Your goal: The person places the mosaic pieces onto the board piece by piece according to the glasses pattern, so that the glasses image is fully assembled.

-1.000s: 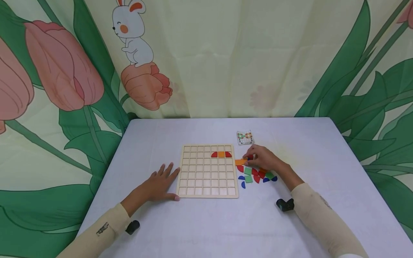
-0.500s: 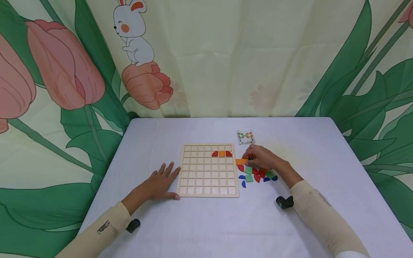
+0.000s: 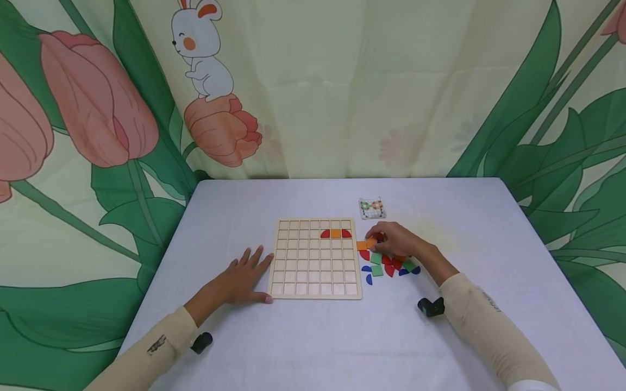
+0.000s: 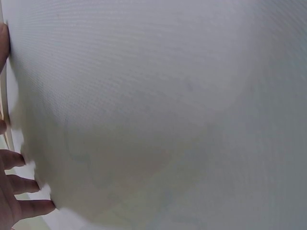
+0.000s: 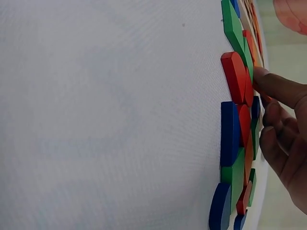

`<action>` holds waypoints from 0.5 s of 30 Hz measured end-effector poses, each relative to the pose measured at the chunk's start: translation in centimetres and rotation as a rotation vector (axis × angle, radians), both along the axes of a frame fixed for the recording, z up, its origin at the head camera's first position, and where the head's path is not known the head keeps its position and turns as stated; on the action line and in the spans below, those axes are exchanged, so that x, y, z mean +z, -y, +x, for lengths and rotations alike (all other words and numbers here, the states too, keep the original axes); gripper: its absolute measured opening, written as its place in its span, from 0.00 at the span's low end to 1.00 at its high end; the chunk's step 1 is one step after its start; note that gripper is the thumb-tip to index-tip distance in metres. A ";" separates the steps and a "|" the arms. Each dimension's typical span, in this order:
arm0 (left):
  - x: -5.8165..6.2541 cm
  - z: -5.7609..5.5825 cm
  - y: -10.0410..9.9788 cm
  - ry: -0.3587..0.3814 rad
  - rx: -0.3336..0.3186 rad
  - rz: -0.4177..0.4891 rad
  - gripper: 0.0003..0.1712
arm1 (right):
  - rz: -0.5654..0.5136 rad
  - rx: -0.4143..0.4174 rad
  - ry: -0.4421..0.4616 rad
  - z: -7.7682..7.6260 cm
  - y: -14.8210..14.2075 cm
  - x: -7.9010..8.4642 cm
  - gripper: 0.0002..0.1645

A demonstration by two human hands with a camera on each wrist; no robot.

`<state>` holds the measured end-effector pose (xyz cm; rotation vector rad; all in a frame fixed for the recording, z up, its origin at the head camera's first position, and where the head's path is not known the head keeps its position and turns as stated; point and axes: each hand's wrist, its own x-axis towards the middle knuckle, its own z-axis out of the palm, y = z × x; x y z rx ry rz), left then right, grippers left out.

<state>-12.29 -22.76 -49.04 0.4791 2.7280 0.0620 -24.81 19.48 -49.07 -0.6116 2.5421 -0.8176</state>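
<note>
My left hand rests on the table with fingers spread, its index fingertip and thumb at the left edge of the wooden grid board. Up in the board's upper right lie an orange square and two red quarter-round tiles, a left one and a right one. Just right of the board my right hand pinches an orange tile between thumb and fingers. Another orange tile lies beside it, by the board's edge. The right wrist view shows the thumb and bent fingers behind the tile pile.
Below the right hand, several loose tiles lie in a cluster: green squares, red pieces and blue half-rounds. A small pattern card lies behind them. A white cloth covers the table; a printed curtain hangs behind.
The right hand's fingers have shifted slightly, and the orange tile they pinch now shows tilted apart from the one beside it. The left hand and the board stay put.
</note>
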 end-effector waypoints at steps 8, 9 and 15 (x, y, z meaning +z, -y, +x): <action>0.0 0.0 0.0 -0.004 0.001 -0.003 0.66 | -0.032 -0.001 -0.003 0.0 -0.1 -0.2 0.13; 0.0 0.0 0.0 -0.005 0.002 -0.004 0.66 | -0.032 -0.005 0.005 0.0 0.0 -0.2 0.13; 0.1 0.0 -0.1 -0.004 0.008 -0.011 0.65 | -0.033 -0.011 0.039 0.0 0.2 0.0 0.17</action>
